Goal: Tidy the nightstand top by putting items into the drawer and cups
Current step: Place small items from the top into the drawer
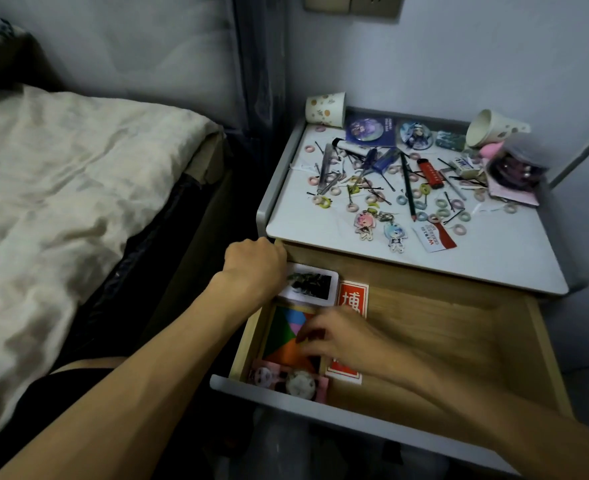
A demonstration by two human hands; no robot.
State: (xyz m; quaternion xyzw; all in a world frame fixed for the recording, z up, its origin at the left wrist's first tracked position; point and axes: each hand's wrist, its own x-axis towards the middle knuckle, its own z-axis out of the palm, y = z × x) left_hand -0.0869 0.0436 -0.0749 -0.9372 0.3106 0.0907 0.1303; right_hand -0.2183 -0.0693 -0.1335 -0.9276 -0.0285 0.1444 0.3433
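Both hands are low in the open drawer (407, 344), so the mess on the tabletop (476, 258) lies up & behind; right hand (334, 336) w/ loose fingers on the puzzle (286, 327) is nearer, left hand (255, 263) is a fist.

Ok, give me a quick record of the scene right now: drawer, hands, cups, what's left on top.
drawer: pulled open, right half bare
drawer contents: colourful puzzle, red card box, white tray, pink card
left hand: fist at drawer's back left corner
right hand: fingers on puzzle
cups: one upright, one tipped over
nightstand top: cluttered; hair ties, pins, pencil, keychains
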